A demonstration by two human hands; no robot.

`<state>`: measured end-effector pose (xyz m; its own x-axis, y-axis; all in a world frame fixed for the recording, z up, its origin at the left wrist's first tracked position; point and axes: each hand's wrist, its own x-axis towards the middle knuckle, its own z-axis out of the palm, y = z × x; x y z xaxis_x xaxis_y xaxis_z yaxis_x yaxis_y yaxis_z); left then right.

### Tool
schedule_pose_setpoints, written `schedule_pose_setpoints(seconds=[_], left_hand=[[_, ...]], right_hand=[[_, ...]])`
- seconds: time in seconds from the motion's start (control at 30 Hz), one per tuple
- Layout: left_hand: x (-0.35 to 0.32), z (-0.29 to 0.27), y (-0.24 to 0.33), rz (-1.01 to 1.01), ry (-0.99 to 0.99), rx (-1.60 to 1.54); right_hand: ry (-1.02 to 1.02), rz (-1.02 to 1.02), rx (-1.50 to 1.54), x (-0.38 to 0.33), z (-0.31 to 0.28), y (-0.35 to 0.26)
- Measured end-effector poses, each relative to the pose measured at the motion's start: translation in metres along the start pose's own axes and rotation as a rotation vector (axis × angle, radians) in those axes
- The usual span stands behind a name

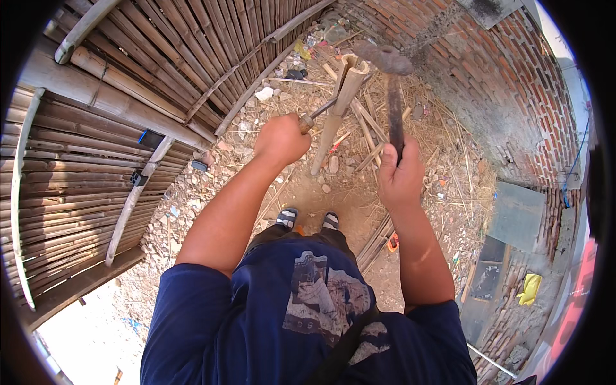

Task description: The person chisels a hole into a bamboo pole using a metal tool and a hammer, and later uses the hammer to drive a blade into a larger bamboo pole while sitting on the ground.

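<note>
Bamboo pole [330, 128], split-topped, meets the wood-handled blade [319, 111] clenched in person's left hand [282, 140]; right hand [402, 173] closed round hammer [394, 106]; off-centre strike could jolt blade loose.

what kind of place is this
Probably a rough outdoor yard or alley used as a makeshift work spot: a wall of bamboo poles stands on the left, a weathered brick wall on the right, and stony, straw-strewn dirt ground lies between them.
</note>
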<state>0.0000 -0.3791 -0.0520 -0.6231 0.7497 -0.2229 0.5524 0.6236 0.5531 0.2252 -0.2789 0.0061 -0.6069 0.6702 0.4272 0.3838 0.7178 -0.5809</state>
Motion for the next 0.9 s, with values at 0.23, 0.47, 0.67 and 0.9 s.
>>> schedule_pose_setpoints(seconds=[0.23,0.47,0.67,0.9], left_hand=[[-0.001,0.011,-0.003,0.029,0.012,-0.001],[0.003,0.0,-0.004,-0.013,-0.041,0.016],[0.005,0.004,0.0,-0.017,-0.045,0.022],[0.005,0.002,0.001,-0.022,-0.044,0.011]], right_hand=[[-0.426,0.197,-0.164,0.002,0.012,0.005],[-0.131,0.119,-0.02,-0.003,-0.004,-0.005],[-0.339,0.213,-0.12,0.0,0.006,0.008],[-0.03,0.036,0.045,0.003,-0.015,-0.005]])
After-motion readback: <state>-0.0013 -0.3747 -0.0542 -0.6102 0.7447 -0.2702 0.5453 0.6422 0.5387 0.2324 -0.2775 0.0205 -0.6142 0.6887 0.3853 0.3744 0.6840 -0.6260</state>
